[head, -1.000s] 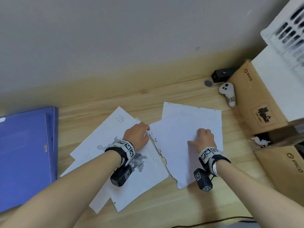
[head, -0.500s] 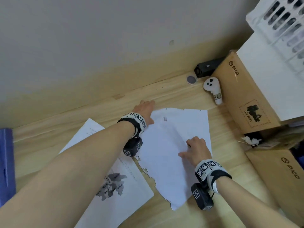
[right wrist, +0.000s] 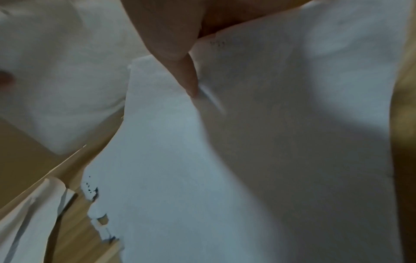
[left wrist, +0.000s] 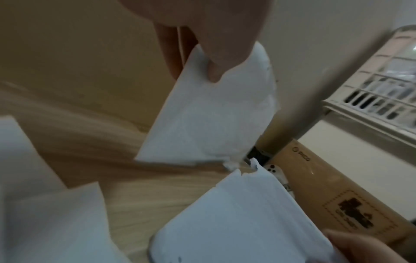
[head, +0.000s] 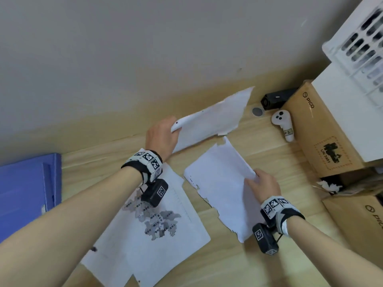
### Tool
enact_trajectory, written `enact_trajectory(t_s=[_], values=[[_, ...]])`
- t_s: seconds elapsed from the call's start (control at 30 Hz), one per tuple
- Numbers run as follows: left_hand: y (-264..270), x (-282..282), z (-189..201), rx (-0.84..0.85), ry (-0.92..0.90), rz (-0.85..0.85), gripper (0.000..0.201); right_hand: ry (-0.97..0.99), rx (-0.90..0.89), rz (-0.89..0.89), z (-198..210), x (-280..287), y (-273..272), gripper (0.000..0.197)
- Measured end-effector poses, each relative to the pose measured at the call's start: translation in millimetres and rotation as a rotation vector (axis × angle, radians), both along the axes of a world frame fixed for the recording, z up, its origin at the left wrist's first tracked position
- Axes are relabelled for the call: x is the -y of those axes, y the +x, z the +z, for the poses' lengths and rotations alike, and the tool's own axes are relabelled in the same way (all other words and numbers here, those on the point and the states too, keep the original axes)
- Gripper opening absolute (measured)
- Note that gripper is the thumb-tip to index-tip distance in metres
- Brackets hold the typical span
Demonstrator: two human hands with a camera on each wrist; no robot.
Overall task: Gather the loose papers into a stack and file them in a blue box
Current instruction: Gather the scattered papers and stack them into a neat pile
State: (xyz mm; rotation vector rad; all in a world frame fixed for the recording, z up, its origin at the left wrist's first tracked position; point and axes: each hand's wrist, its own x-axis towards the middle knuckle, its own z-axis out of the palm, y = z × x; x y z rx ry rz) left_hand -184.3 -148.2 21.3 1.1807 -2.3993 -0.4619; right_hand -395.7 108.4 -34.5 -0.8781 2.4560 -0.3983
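My left hand (head: 163,134) grips the corner of a torn white sheet (head: 211,121) and holds it raised near the wall; the left wrist view shows the thumb pinching that sheet (left wrist: 209,121). My right hand (head: 262,184) pinches the right edge of a second torn sheet (head: 219,189), lifted and curved above the wooden desk; the same sheet (right wrist: 202,169) fills the right wrist view. A printed sheet with a grey map (head: 159,222) lies flat on other papers under my left forearm. The blue box (head: 27,189) lies at the left edge.
Brown cardboard boxes (head: 323,133) stand along the right, one more (head: 360,220) at the lower right. A white controller (head: 283,123), a black device (head: 275,98) and a grey disc (head: 257,111) lie near the wall. A white slotted crate (head: 360,44) sits on top.
The left hand has taken hold of the upper torn sheet and lifted it toward the wall. The right hand has picked up the edge of the other sheet. The view shifted left, showing the blue box again.
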Motion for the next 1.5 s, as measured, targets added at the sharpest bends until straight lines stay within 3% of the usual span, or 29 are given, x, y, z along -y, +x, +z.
enact_trajectory(t_s=[0.07, 0.17, 0.3, 0.43, 0.53, 0.7, 0.87, 0.93, 1.07, 1.2, 1.3, 1.4, 1.5], values=[[10, -11, 14, -0.026, -0.077, -0.104, 0.005, -0.015, -0.005, -0.015, 8, -1, -3, 0.014], [22, -37, 15, 0.020, -0.088, -0.308, 0.025, -0.056, -0.020, -0.076, 23, -5, -10, 0.013], [37, -72, -11, 0.297, 0.006, -0.545, 0.020, -0.040, -0.042, -0.159, 54, -13, -27, 0.011], [44, -100, -35, 0.514, 0.142, -0.612, 0.032, -0.101, -0.121, -0.237, 86, -22, -40, 0.010], [48, -113, -45, 0.570, 0.194, -0.626, 0.039, -0.251, -0.163, -0.236, 105, -20, -37, 0.013], [62, -125, -59, 0.619, 0.241, -0.649, 0.032, -0.408, -0.125, -0.034, 110, -5, -1, 0.005], [88, -129, -70, 0.513, 0.158, -0.691, 0.019, -0.337, -0.084, 0.325, 56, 9, 45, 0.013], [102, -133, -68, 0.417, 0.124, -0.615, 0.011, -0.266, -0.060, 0.456, 31, 9, 64, 0.014], [130, -142, -61, 0.290, 0.174, -0.254, 0.012, -0.147, -0.002, 0.585, -6, 5, 95, 0.013], [142, -145, -57, 0.382, 0.488, 0.033, 0.031, 0.011, 0.087, 0.605, -28, -2, 105, 0.029], [136, -144, -59, 0.377, 0.667, 0.159, 0.031, 0.033, 0.160, 0.585, -26, 2, 101, 0.037], [127, -137, -68, 0.271, 0.842, 0.312, 0.029, 0.011, 0.189, 0.596, -14, 23, 85, 0.031], [120, -128, -78, 0.044, 1.006, 0.442, 0.023, -0.035, 0.050, 0.534, -8, 58, 58, 0.030]])
